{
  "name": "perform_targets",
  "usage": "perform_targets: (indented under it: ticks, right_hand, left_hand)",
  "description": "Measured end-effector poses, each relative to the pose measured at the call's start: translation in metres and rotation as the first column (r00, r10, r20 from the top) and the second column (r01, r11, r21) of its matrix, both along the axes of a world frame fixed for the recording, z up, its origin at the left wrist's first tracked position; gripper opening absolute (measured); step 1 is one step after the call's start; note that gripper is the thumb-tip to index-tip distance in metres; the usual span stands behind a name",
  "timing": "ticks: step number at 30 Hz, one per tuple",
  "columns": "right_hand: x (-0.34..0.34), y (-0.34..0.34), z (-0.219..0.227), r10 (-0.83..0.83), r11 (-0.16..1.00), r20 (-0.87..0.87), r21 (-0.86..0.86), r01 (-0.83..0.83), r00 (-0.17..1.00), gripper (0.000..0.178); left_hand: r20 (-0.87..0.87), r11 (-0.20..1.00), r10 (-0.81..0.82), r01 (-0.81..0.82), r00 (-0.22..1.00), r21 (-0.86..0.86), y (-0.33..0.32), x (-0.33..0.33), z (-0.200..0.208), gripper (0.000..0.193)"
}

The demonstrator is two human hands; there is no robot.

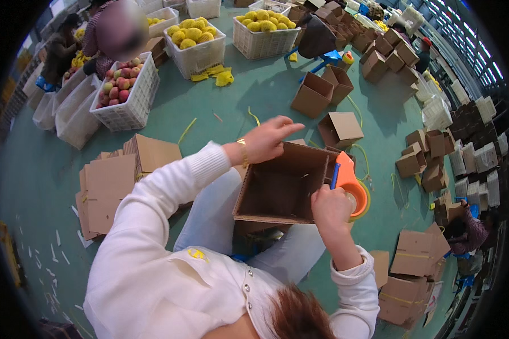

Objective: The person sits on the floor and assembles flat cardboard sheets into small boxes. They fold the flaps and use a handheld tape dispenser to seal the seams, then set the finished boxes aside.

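An open cardboard box (pixel 281 192) rests between my knees, its opening facing up and its inside bare. My left hand (pixel 268 139) lies along its far left edge with the fingers stretched out. At the box's right side my right hand (pixel 330 208) is wrapped round the handle of an orange tape dispenser (pixel 348 174). A roll of tape sits in the dispenser, and a blue part sticks up by my fingers. The dispenser is close to the box's right wall; whether it touches it I cannot tell.
Flattened cardboard (pixel 112 195) is stacked at my left, with more bundles (pixel 404 299) at the lower right. Made-up boxes (pixel 340 129) stand ahead on the green floor (pixel 220 107). White crates of apples (pixel 144 101) and yellow-netted fruit (pixel 195 59) stand at the far left. Other people sit nearby.
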State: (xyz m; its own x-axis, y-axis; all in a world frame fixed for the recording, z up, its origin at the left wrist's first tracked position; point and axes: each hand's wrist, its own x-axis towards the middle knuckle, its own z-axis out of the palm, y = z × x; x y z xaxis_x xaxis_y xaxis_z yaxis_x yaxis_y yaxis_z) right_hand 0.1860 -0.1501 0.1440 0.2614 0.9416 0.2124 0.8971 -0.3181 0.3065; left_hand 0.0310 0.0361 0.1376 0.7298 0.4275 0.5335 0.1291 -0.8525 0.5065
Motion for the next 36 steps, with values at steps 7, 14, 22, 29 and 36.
perform_targets:
  ticks: [7, 14, 22, 29, 36]
  right_hand:
    - [-0.008, -0.011, -0.008, -0.018, 0.999, -0.039, -0.047, 0.016, 0.999, 0.020]
    - [-0.024, -0.022, -0.016, 0.023, 0.992, -0.119, -0.118, -0.037, 0.993, 0.033]
    - [0.041, -0.050, 0.013, 0.110, 0.984, -0.681, 0.175, 0.016, 0.724, 0.026]
    - [0.061, 0.071, 0.046, 0.427, 0.882, -0.295, 0.344, -0.322, 0.855, 0.020]
    - [0.049, 0.063, -0.003, 0.509, 0.847, -0.240, -0.030, -0.531, 0.827, 0.019]
  left_hand:
    - [0.110, 0.974, -0.186, 0.198, 0.976, -0.108, -0.110, -0.084, -0.052, 0.032]
    - [0.092, 0.965, -0.228, 0.238, 0.969, -0.115, -0.083, 0.001, -0.058, 0.052]
    - [-0.251, 0.945, -0.280, 0.312, 0.927, 0.095, -0.078, 0.014, -0.074, 0.039]
    - [-0.361, 0.917, -0.281, 0.360, 0.889, 0.170, -0.075, 0.009, -0.083, 0.039]
    - [-0.240, 0.888, -0.456, 0.424, 0.857, -0.176, -0.069, 0.004, -0.086, 0.035]
